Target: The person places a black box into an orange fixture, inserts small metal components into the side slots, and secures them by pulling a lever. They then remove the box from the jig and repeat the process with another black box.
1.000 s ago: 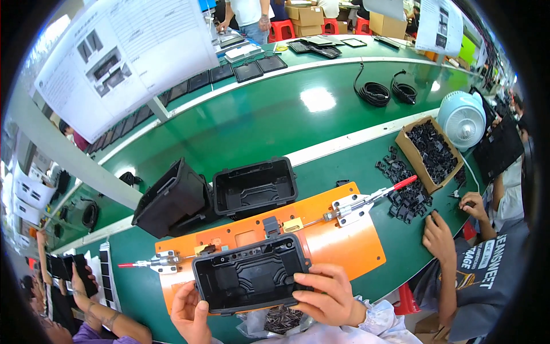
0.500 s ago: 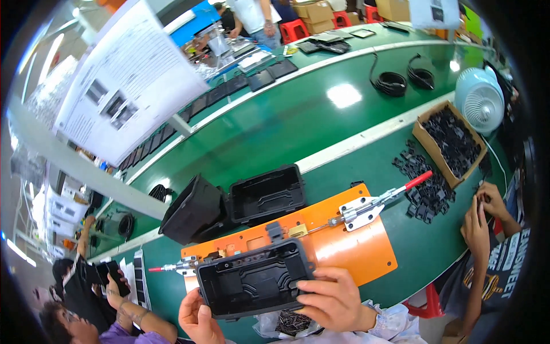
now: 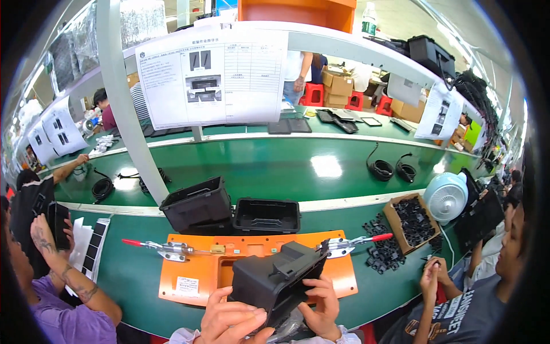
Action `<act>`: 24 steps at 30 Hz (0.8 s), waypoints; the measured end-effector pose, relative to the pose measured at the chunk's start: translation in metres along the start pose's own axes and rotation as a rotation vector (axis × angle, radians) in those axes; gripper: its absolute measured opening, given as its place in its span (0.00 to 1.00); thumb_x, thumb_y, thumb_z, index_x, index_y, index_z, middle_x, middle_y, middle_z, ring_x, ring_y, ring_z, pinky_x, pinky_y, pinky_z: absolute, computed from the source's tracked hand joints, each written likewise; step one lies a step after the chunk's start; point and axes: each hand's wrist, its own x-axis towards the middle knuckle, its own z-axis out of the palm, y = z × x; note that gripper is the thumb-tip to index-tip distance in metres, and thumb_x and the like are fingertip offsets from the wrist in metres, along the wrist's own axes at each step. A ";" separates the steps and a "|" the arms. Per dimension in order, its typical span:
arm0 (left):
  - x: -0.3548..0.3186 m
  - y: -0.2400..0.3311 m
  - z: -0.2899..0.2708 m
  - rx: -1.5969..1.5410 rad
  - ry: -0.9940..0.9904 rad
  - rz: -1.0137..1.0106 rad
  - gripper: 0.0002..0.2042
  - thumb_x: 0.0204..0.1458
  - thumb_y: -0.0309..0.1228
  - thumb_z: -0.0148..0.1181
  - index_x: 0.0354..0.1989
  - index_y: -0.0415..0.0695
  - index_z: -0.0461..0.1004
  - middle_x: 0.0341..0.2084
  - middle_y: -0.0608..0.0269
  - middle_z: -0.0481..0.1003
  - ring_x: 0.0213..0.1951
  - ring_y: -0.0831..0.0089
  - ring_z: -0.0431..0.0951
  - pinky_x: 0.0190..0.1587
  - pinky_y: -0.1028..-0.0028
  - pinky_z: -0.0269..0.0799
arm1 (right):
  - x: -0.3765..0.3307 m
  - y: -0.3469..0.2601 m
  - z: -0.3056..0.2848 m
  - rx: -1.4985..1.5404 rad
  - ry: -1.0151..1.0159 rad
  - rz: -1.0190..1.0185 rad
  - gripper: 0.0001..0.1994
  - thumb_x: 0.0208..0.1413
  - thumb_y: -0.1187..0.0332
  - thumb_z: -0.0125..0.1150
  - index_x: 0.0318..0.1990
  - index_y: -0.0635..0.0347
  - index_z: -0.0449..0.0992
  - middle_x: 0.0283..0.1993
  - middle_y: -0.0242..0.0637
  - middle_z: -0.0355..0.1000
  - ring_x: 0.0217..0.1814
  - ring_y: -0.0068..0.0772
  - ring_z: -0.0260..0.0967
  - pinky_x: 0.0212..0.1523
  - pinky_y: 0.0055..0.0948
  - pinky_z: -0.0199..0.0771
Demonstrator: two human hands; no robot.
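Both my hands hold a black plastic box [image 3: 258,276] in front of the orange fixture plate [image 3: 344,280]. The box is tilted, with its outer wall up and its open side facing right and toward me. My left hand [image 3: 232,322] grips the near left part, fingers closed along the wall. At the open rim on the right, my right hand [image 3: 322,307] has its fingers and thumb round the edge. The fixture carries a left toggle clamp [image 3: 172,250] and a right toggle clamp [image 3: 339,246], both with red handles. Part of the fixture's middle is hidden by the box.
Behind the fixture stand a black box [image 3: 197,206] and another open one [image 3: 267,218]. A carton [image 3: 392,215] of small black parts sits right, beside a loose pile [image 3: 385,252] and a fan [image 3: 447,198]. Co-workers sit left and right. A post [image 3: 123,103] rises at left.
Both hands have turned the box, so its open side has swung from facing me to the right. My left hand has shifted along the wall. The view has levelled out.
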 end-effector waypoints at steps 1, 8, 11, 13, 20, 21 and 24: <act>-0.002 0.002 0.000 0.043 -0.033 -0.032 0.21 0.44 0.29 0.76 0.48 0.43 0.78 0.39 0.60 0.77 0.42 0.63 0.79 0.62 0.45 0.63 | -0.001 0.004 -0.003 -0.063 -0.008 -0.025 0.17 0.42 0.81 0.75 0.41 0.64 0.76 0.53 0.48 0.76 0.63 0.51 0.66 0.46 0.32 0.80; -0.005 -0.003 0.002 0.071 -0.025 -0.111 0.19 0.41 0.30 0.79 0.42 0.47 0.81 0.36 0.68 0.77 0.39 0.69 0.81 0.63 0.46 0.63 | -0.004 0.006 0.000 -0.115 0.010 0.031 0.17 0.40 0.81 0.75 0.40 0.64 0.78 0.52 0.47 0.77 0.61 0.56 0.67 0.55 0.41 0.73; -0.002 -0.001 -0.001 0.089 -0.022 -0.109 0.18 0.42 0.29 0.77 0.42 0.45 0.80 0.35 0.66 0.77 0.39 0.67 0.81 0.63 0.46 0.63 | -0.003 0.003 0.003 -0.105 0.028 0.020 0.17 0.40 0.80 0.76 0.40 0.63 0.78 0.52 0.47 0.78 0.60 0.56 0.68 0.54 0.42 0.74; 0.002 -0.002 0.001 0.095 -0.034 -0.100 0.17 0.42 0.27 0.76 0.42 0.43 0.80 0.35 0.63 0.76 0.38 0.66 0.81 0.62 0.45 0.64 | -0.003 0.001 0.001 -0.132 0.058 0.004 0.17 0.40 0.79 0.76 0.39 0.63 0.79 0.51 0.46 0.78 0.60 0.56 0.68 0.54 0.41 0.74; -0.033 -0.034 -0.006 -0.245 0.434 -0.651 0.17 0.53 0.16 0.60 0.53 0.33 0.71 0.46 0.59 0.76 0.49 0.70 0.77 0.56 0.73 0.72 | 0.025 -0.039 0.003 -0.415 0.057 -0.455 0.16 0.37 0.73 0.80 0.37 0.56 0.84 0.48 0.32 0.80 0.57 0.51 0.70 0.50 0.36 0.76; -0.031 -0.032 -0.002 -0.387 0.479 -0.725 0.17 0.54 0.16 0.59 0.54 0.33 0.71 0.47 0.58 0.76 0.49 0.70 0.77 0.56 0.72 0.72 | 0.023 -0.041 0.005 -0.422 0.091 -0.507 0.14 0.40 0.72 0.78 0.38 0.53 0.85 0.48 0.29 0.80 0.56 0.48 0.70 0.49 0.35 0.77; -0.029 -0.017 0.002 -0.559 0.498 -0.841 0.18 0.56 0.15 0.58 0.56 0.33 0.69 0.49 0.55 0.77 0.49 0.71 0.77 0.56 0.73 0.72 | 0.015 -0.057 -0.014 -0.528 0.082 -0.579 0.11 0.44 0.72 0.75 0.38 0.51 0.85 0.47 0.27 0.81 0.57 0.47 0.69 0.51 0.33 0.78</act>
